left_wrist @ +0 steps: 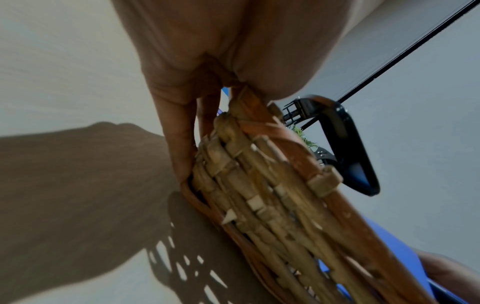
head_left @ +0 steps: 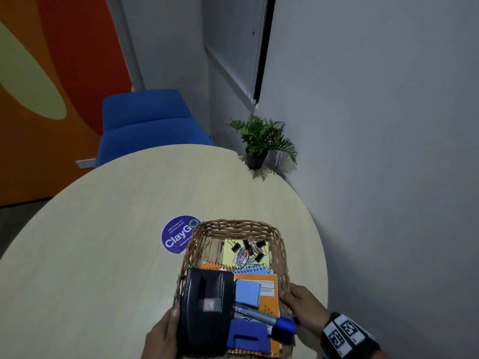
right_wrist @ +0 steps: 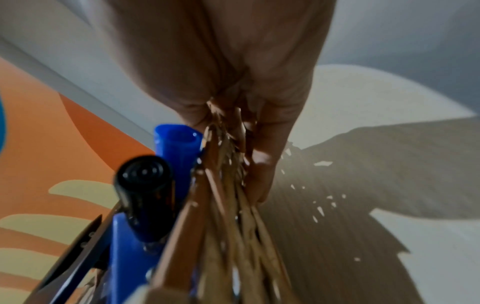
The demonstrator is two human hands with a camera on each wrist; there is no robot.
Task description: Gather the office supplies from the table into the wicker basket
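Note:
The wicker basket (head_left: 281, 251) is at the near right of the round table, held at both sides; whether it rests on the table or is lifted I cannot tell. My left hand (head_left: 166, 332) grips its left wall (left_wrist: 262, 185). My right hand (head_left: 302, 303) grips its right wall (right_wrist: 228, 185). Inside lie a black hole punch (head_left: 206, 307), orange spiral notebooks (head_left: 261, 278), a light blue pad (head_left: 247, 292), a blue-capped marker (head_left: 269, 320), a blue stapler (head_left: 247, 335), binder clips and paper clips (head_left: 250, 251) on a yellow pad. In the right wrist view the blue marker cap (right_wrist: 178, 148) and a black marker end (right_wrist: 144, 181) poke up.
The beige round table (head_left: 116, 229) carries a purple round sticker (head_left: 178, 238) left of the basket and a small potted plant (head_left: 259, 143) at its far right edge by the grey wall. A blue armchair (head_left: 147, 125) stands behind the table.

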